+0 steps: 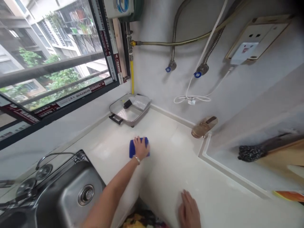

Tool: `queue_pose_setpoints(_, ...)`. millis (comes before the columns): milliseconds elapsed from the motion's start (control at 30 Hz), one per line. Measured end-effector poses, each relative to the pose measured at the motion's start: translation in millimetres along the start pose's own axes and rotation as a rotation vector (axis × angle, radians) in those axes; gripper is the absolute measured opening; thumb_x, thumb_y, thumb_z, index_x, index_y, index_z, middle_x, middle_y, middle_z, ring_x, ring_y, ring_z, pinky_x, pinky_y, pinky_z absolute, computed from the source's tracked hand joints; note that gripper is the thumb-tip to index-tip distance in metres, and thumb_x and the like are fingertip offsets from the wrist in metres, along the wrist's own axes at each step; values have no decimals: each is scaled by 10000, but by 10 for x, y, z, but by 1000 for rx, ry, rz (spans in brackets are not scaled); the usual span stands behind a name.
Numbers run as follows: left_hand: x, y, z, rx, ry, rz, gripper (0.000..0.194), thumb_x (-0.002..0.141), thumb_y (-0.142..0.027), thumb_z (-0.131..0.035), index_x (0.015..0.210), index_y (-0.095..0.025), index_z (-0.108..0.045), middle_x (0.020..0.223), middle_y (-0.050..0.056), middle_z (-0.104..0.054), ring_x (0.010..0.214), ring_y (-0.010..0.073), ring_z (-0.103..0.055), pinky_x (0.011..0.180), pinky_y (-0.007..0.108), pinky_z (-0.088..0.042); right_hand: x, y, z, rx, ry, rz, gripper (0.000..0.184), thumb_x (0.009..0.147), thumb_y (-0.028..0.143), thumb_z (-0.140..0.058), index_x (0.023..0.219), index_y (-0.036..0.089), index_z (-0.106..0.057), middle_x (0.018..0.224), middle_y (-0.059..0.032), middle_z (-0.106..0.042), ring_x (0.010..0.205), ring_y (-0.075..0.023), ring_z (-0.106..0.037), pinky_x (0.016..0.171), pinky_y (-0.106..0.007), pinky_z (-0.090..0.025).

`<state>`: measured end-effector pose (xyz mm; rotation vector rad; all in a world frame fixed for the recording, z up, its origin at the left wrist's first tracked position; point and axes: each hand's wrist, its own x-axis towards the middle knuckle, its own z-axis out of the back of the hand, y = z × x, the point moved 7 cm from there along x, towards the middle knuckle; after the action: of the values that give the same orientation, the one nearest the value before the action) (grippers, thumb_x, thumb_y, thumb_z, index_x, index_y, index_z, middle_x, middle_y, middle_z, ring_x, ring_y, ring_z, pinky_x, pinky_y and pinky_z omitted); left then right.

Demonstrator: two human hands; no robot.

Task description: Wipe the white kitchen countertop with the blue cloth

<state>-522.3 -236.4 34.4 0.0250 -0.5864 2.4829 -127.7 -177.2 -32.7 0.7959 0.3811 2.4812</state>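
Observation:
My left hand presses a folded blue cloth onto the white countertop, fingers lying over its upper part and the thumb at its right side. The palm hides the middle of the cloth. A light bracelet circles that wrist. Lower right, my right hand rests on the countertop with its fingers stretched out and nothing in it. Beyond the cloth, in the corner, stands a square electric pan with a glass lid and a plastic bag on top.
A steel sink with a tap is on the left, below the window. Along the right wall sit a brown object, a hanging white cable and a plugged-in adapter. A dark crinkled bag lies far right.

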Motion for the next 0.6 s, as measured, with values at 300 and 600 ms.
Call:
queue_pose_setpoints(300, -287, -2, -60, 41, 102, -196, 717, 842, -287, -548, 1526, -138, -396, 1640, 200, -249, 1539, 403, -98, 1222, 648, -119, 46, 62, 37, -25, -28, 34, 605, 974, 347, -384, 1565, 290, -268, 1429, -149, -569, 1297, -345, -559, 1044, -631, -481)
queue_pose_setpoints(600, -636, 793, 584, 67, 373, -629, 712, 821, -352, -589, 1512, -273, -436, 1657, 87, -252, 1540, 299, -190, 1253, 500, -187, 99, 153, 132, -1, -24, 9, 520, 994, 356, -350, 1499, 236, -378, 1402, -166, -580, 1319, -325, -530, 1100, -605, -427)
